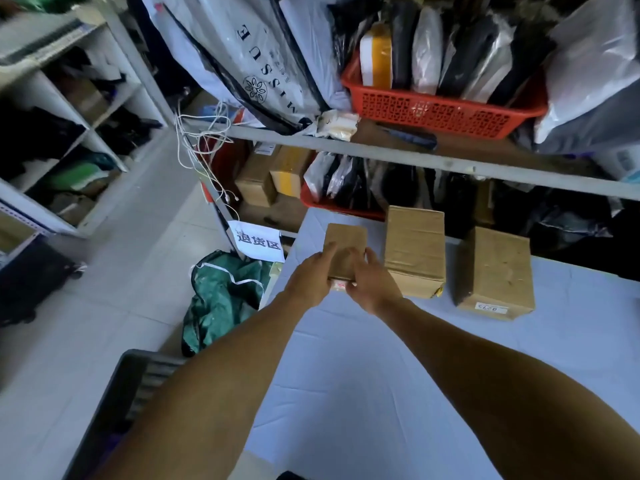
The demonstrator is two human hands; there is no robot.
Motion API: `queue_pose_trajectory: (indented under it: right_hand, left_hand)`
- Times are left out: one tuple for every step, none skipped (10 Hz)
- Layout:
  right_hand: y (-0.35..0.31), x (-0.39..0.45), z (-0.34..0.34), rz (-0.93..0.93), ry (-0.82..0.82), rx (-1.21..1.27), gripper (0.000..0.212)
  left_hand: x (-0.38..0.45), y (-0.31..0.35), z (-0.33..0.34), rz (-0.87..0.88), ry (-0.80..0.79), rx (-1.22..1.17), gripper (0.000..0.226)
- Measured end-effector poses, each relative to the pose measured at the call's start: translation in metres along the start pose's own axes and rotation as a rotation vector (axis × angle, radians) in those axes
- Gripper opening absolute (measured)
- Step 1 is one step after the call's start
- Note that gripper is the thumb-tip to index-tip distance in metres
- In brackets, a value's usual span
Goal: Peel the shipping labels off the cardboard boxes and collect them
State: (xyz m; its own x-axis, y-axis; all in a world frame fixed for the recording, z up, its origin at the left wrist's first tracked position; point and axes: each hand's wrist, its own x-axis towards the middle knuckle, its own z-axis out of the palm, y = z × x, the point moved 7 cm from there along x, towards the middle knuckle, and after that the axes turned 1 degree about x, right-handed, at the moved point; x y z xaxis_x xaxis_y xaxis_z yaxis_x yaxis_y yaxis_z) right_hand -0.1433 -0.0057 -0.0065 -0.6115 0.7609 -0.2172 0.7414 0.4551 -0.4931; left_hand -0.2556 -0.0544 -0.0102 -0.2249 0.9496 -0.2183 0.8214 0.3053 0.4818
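Observation:
Three brown cardboard boxes stand in a row at the far side of a table with a pale blue cloth (346,393). My left hand (310,280) and my right hand (374,285) both grip the small left box (347,247), one on each side of its near end. A white label (338,285) with red print shows on its front face between my hands. The middle box (415,247) is taller. On the right box (495,271), a white label (491,308) sits low on the front face.
A metal shelf (415,161) behind the table holds red baskets (440,110) of bagged parcels. A green bag (225,296) lies on the tiled floor left of the table, under a white paper sign (258,240). A dark crate (117,410) sits near left.

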Motion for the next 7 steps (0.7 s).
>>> queue_pose_trajectory:
  right_hand:
    - [0.008,0.033,0.012,0.055,-0.013,-0.035,0.068]
    - [0.016,0.061,0.022,0.103,-0.010,-0.085,0.066]
    - [0.018,0.075,0.031,0.158,-0.005,-0.130,0.064]
    - [0.018,0.082,0.036,0.178,0.056,-0.054,0.059]
    - [0.011,0.083,0.032,0.161,0.018,-0.105,0.065]
    - [0.007,0.080,0.027,0.213,-0.081,-0.146,0.072]
    - [0.006,0.066,0.017,0.227,-0.074,-0.085,0.069]
  left_hand:
    - [0.034,-0.012,0.007,0.027,-0.026,-0.008,0.076]
    - [0.066,-0.029,0.022,0.061,0.006,-0.001,0.074]
    - [0.087,-0.043,0.042,0.122,-0.010,0.063,0.063]
    - [0.102,-0.054,0.047,0.118,0.065,0.048,0.056]
    - [0.100,-0.046,0.037,0.130,0.024,0.026,0.045]
    - [0.088,-0.042,0.029,0.050,-0.053,0.001,0.075]
    - [0.065,-0.032,0.020,-0.053,-0.066,0.078,0.082]
